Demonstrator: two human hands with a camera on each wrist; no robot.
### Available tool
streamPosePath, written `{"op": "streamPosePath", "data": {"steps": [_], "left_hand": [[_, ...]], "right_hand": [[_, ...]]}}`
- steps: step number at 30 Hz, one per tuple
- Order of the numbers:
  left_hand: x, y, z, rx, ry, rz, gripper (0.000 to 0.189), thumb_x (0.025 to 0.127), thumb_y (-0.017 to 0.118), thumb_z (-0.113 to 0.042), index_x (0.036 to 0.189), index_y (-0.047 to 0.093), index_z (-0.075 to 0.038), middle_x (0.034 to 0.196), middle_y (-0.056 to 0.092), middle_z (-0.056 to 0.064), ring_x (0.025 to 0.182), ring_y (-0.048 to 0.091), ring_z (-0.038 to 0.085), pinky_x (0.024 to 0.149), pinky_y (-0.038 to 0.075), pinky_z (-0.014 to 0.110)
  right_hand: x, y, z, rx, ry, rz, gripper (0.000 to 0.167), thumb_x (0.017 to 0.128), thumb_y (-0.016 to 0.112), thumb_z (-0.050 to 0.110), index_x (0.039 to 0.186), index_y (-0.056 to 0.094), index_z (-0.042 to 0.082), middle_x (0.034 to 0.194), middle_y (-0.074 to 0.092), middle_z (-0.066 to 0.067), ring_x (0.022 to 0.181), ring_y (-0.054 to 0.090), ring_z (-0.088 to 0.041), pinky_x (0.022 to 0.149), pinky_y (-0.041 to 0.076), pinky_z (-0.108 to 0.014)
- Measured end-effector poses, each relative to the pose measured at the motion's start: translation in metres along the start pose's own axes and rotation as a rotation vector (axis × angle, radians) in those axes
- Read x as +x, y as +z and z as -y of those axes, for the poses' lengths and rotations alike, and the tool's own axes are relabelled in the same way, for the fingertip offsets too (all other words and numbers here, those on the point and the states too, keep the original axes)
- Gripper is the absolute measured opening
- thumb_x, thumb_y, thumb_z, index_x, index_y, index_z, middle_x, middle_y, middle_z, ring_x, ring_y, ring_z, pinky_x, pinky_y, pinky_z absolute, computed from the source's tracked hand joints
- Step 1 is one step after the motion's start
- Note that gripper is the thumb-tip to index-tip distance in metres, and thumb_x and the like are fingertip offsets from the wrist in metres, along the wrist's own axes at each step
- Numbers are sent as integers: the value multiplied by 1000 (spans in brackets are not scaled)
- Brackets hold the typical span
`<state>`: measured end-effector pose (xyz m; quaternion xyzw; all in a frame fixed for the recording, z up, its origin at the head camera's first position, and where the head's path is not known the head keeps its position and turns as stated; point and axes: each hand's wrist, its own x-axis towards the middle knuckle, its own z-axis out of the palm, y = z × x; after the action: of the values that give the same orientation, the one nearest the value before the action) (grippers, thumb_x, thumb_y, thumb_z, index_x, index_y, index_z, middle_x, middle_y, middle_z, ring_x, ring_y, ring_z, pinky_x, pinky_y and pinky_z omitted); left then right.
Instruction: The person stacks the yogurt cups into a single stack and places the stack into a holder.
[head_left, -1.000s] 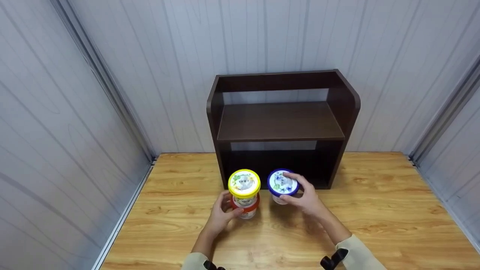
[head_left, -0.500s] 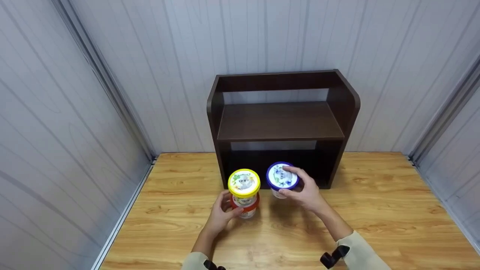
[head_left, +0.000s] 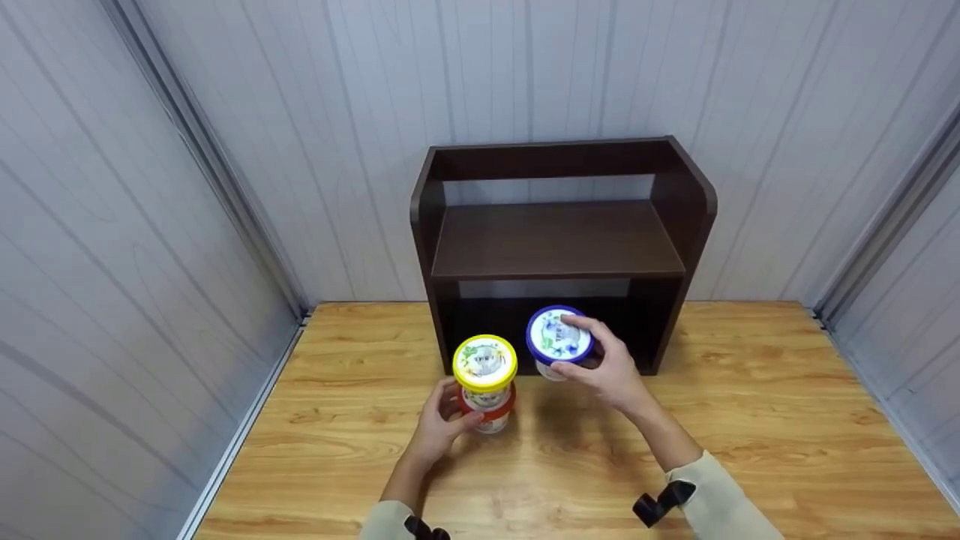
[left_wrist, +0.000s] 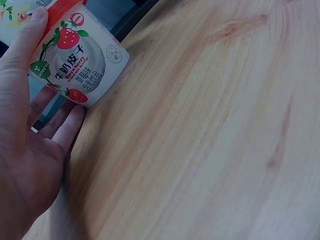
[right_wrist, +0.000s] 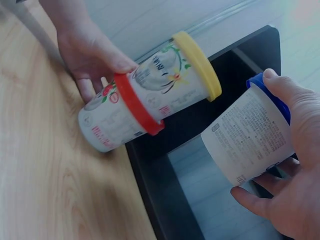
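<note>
On the wooden table stands a red-lidded strawberry yogurt cup (left_wrist: 80, 60), and my left hand (head_left: 439, 426) grips it near its rim. Stacked on its lid is a yellow-lidded cup (head_left: 485, 363) with a flower print. My right hand (head_left: 611, 371) holds a blue-lidded cup (head_left: 559, 334) raised off the table, just right of the stack. Thumb and fingers wrap its side in the right wrist view, where the blue-lidded cup (right_wrist: 250, 137) shows a white wall with small print.
Behind the cups stands a dark brown two-tier shelf (head_left: 559, 240), its lower compartment partly hidden by the cups. Pale panel walls (head_left: 360, 150) enclose the wooden table (head_left: 765, 420) at the back and both sides.
My right hand has lifted the blue-lidded cup upward and slightly left, closer to the yellow lid's height. My left hand and the stack stay nearly in place.
</note>
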<state>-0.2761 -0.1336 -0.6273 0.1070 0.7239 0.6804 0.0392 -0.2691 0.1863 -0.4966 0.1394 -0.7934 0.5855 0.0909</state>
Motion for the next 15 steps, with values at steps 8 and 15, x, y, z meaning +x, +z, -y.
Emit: {"op": "streamPosePath", "data": {"steps": [8, 15], "left_hand": [[0, 0, 1, -7, 24, 5, 68, 99, 87, -10, 155, 48, -1, 152, 63, 26, 138, 65, 26, 115, 55, 29], [0, -1, 2, -7, 18, 7, 68, 100, 86, -12, 156, 48, -2, 154, 62, 27, 143, 63, 34, 122, 53, 39]], "right_hand": [[10, 0, 22, 34, -16, 24, 75, 90, 93, 3, 157, 62, 8, 161, 58, -22, 139, 60, -33, 102, 59, -17], [21, 5, 46, 22, -45, 57, 77, 91, 94, 8, 160, 60, 11, 163, 55, -20, 141, 60, -34, 107, 60, -24]]}}
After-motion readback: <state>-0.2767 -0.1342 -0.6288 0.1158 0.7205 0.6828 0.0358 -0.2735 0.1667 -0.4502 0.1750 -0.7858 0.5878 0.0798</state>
